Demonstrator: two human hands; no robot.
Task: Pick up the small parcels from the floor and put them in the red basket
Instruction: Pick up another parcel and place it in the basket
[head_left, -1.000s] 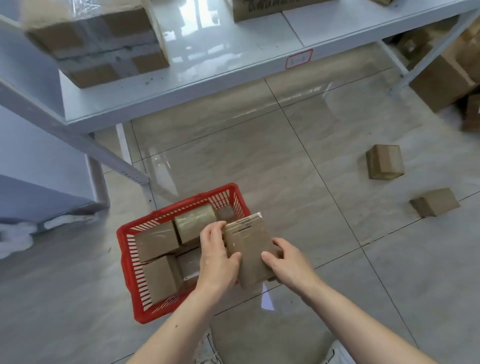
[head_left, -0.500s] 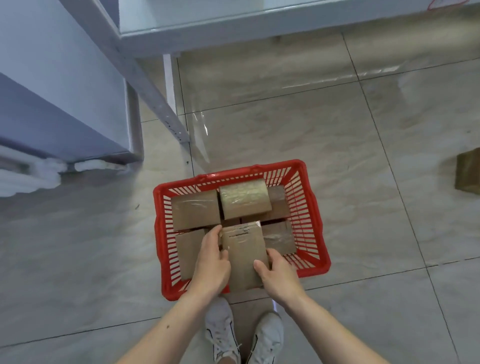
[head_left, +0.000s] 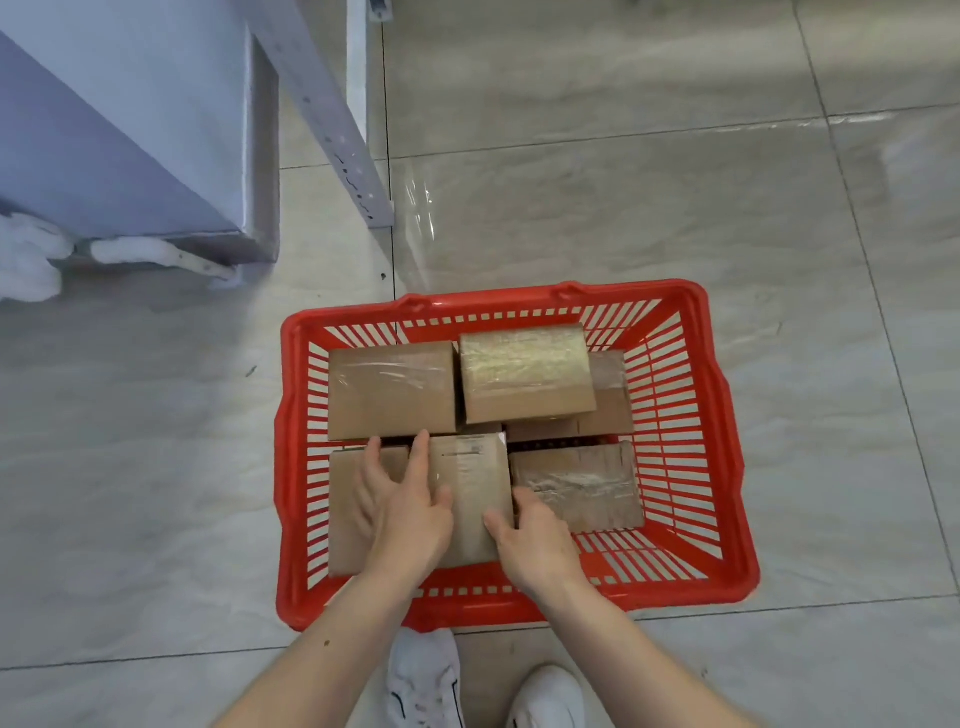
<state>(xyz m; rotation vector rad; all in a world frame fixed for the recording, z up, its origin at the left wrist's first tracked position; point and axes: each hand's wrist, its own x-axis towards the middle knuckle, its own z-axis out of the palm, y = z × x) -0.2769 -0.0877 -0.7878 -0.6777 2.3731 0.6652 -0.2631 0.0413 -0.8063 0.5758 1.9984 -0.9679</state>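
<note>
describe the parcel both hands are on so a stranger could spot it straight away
Find the red basket on the tiled floor. Along its near side lie three brown parcels; take the middle parcel, between the left hand and right hand. Only it shows a printed label rather than shiny tape.

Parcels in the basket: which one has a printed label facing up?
The labelled parcel held between the left hand and right hand, at the near middle of the red basket. The others show only plain tape.

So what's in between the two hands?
The head view shows a labelled parcel between the left hand and right hand, in the red basket.
</note>
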